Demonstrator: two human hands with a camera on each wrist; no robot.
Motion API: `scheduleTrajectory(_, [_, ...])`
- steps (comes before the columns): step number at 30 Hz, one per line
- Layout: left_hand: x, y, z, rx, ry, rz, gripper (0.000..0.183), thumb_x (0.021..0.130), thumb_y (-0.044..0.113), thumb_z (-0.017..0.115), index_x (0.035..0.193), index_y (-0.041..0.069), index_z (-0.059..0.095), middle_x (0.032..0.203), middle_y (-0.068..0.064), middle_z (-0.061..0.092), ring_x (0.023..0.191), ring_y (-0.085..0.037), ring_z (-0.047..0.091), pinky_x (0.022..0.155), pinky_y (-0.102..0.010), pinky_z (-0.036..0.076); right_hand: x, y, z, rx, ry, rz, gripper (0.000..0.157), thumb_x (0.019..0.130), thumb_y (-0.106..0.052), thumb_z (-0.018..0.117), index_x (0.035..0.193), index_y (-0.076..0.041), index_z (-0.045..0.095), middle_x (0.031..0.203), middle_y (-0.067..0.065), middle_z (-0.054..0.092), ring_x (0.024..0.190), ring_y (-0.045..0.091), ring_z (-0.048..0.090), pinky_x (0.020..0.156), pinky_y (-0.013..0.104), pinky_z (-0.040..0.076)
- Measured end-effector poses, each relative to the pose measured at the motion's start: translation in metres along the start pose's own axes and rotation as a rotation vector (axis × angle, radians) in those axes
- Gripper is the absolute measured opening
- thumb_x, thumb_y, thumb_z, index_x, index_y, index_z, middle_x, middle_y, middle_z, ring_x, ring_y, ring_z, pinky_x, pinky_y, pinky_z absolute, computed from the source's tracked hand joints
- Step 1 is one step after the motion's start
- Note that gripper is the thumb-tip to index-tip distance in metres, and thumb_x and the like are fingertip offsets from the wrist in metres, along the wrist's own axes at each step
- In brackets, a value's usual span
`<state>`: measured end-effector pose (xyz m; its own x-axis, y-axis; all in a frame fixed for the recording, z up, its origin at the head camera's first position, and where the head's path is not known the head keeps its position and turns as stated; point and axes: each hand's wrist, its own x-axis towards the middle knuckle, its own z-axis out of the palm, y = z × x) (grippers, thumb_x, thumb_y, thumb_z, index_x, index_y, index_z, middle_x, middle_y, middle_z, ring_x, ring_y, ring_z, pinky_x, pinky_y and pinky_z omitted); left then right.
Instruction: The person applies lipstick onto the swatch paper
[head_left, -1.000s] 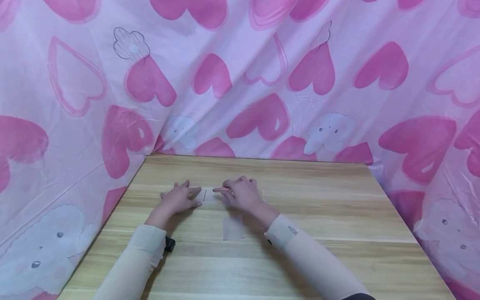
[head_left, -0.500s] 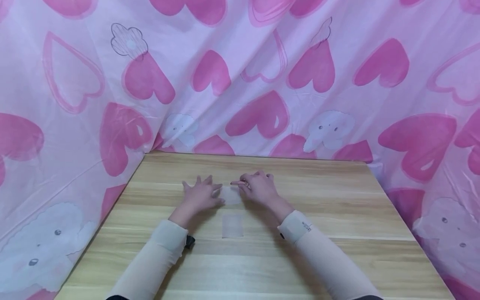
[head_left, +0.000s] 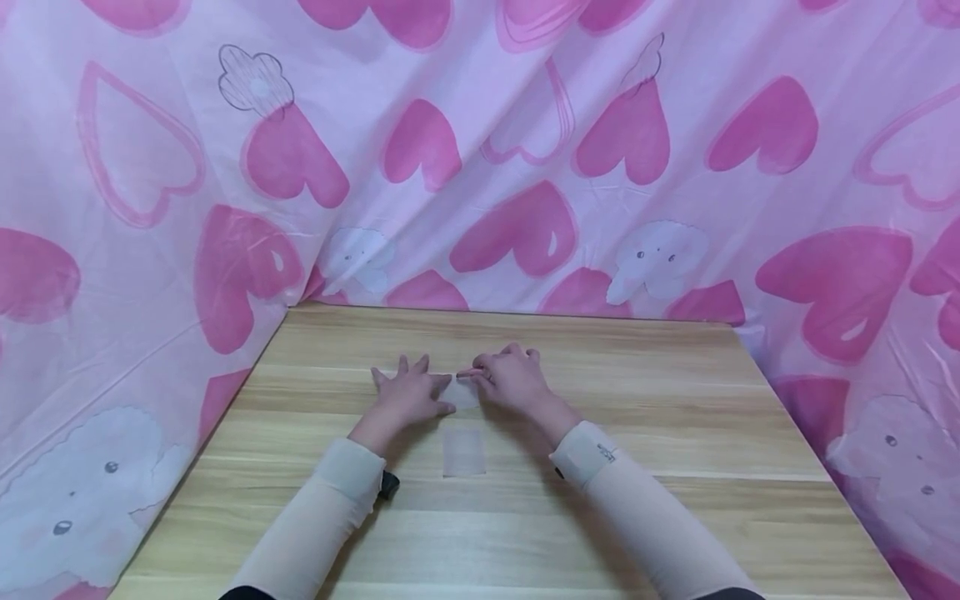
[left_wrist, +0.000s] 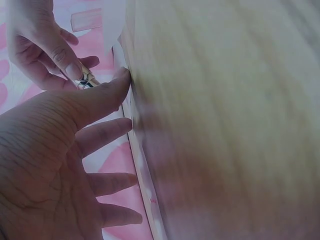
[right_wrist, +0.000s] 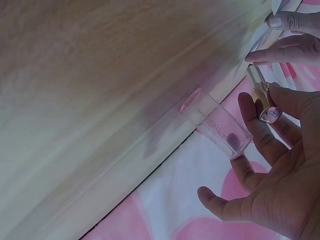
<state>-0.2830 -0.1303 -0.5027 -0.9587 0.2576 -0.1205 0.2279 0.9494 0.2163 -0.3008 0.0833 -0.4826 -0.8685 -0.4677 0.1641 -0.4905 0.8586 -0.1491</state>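
My left hand (head_left: 408,396) lies with fingers spread, its thumb and index fingertips at the left edge of a small white paper (head_left: 467,396). A short red mark (left_wrist: 153,201) shows on the paper in the left wrist view. With thumb and fingers my right hand (head_left: 517,383) pinches a lipstick (head_left: 468,373), its tip pointing left over the paper's far edge. The right wrist view shows its gold tube (right_wrist: 260,92) with a round embossed end. Beside that hand stands a clear cap (right_wrist: 215,122) with script lettering, hidden behind the hand in the head view.
A second, translucent square sheet (head_left: 464,452) lies on the wooden table (head_left: 600,533), nearer to me than the paper. A pink curtain (head_left: 517,229) with hearts encloses the table's back and sides. A black wrist device (head_left: 388,485) sits at my left cuff.
Both hands have shifted right, the paper along with them. The red stroke visible on the paper a second ago is now out of sight in the head view. Lately the lipstick's tip has dropped slightly nearer.
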Motion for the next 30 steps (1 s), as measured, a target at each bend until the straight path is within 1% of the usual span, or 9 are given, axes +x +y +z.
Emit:
scheduleTrajectory(4, [0.0008, -0.0012, 0.0023, -0.004, -0.004, -0.002, 0.065, 0.085, 0.063, 0.069, 0.143, 0.035, 0.058, 0.162, -0.016, 0.028, 0.145, -0.057, 0.014, 0.097, -0.089, 0.003, 0.0000, -0.0001, 0.0020, -0.014, -0.019, -0.001, 0.023, 0.099, -0.038, 0.062, 0.117, -0.028, 0.071, 0.109, -0.011, 0.074, 0.107, 0.026, 0.056, 0.098, 0.065, 0.037])
scheduleTrajectory(7, [0.0013, -0.0013, 0.0034, -0.011, 0.001, -0.004, 0.064, 0.085, 0.063, 0.068, 0.142, 0.036, 0.058, 0.162, -0.016, 0.028, 0.145, -0.057, 0.014, 0.097, -0.089, 0.002, 0.0004, 0.0006, 0.0046, -0.029, -0.030, -0.001, 0.023, 0.098, -0.039, 0.062, 0.117, -0.029, 0.071, 0.111, -0.012, 0.074, 0.109, 0.025, 0.056, 0.100, 0.067, 0.035])
scheduleTrajectory(11, [0.0017, -0.0015, 0.0035, -0.019, 0.012, -0.009, 0.058, 0.088, 0.062, 0.067, 0.140, 0.037, 0.060, 0.162, -0.015, 0.029, 0.145, -0.056, 0.015, 0.098, -0.088, 0.002, 0.0012, 0.0009, 0.0066, -0.037, -0.030, -0.001, 0.023, 0.097, -0.039, 0.063, 0.116, -0.029, 0.072, 0.110, -0.012, 0.074, 0.109, 0.024, 0.056, 0.100, 0.066, 0.035])
scheduleTrajectory(15, [0.0023, -0.0018, 0.0020, -0.026, 0.023, -0.013, 0.053, 0.089, 0.057, 0.068, 0.138, 0.037, 0.062, 0.162, -0.015, 0.030, 0.145, -0.057, 0.015, 0.098, -0.088, 0.002, 0.0021, 0.0007, 0.0063, -0.043, -0.020, -0.005, 0.023, 0.097, -0.039, 0.064, 0.115, -0.029, 0.072, 0.108, -0.012, 0.074, 0.108, 0.024, 0.056, 0.099, 0.066, 0.035])
scheduleTrajectory(19, [0.0031, -0.0018, 0.0004, -0.029, 0.029, -0.017, 0.053, 0.087, 0.056, 0.070, 0.136, 0.038, 0.063, 0.161, -0.016, 0.030, 0.145, -0.057, 0.014, 0.098, -0.088, 0.003, 0.0022, 0.0003, 0.0052, -0.043, -0.018, -0.008, 0.023, 0.097, -0.039, 0.065, 0.116, -0.029, 0.073, 0.106, -0.012, 0.075, 0.108, 0.025, 0.056, 0.099, 0.066, 0.035])
scheduleTrajectory(24, [0.0032, -0.0023, -0.0009, -0.028, 0.022, -0.027, 0.053, 0.087, 0.057, 0.071, 0.136, 0.039, 0.063, 0.162, -0.016, 0.029, 0.145, -0.057, 0.013, 0.098, -0.088, 0.002, 0.0005, 0.0002, 0.0037, -0.042, -0.037, -0.005, 0.025, 0.097, -0.040, 0.064, 0.118, -0.028, 0.073, 0.106, -0.011, 0.075, 0.109, 0.025, 0.056, 0.098, 0.066, 0.036])
scheduleTrajectory(30, [0.0017, -0.0027, 0.0006, -0.042, 0.013, -0.034, 0.053, 0.087, 0.057, 0.070, 0.136, 0.040, 0.062, 0.163, -0.016, 0.027, 0.146, -0.056, 0.011, 0.099, -0.088, 0.001, -0.0038, 0.0005, 0.0024, -0.010, -0.056, -0.008, 0.025, 0.097, -0.040, 0.065, 0.117, -0.027, 0.073, 0.105, -0.009, 0.075, 0.110, 0.025, 0.056, 0.100, 0.067, 0.033])
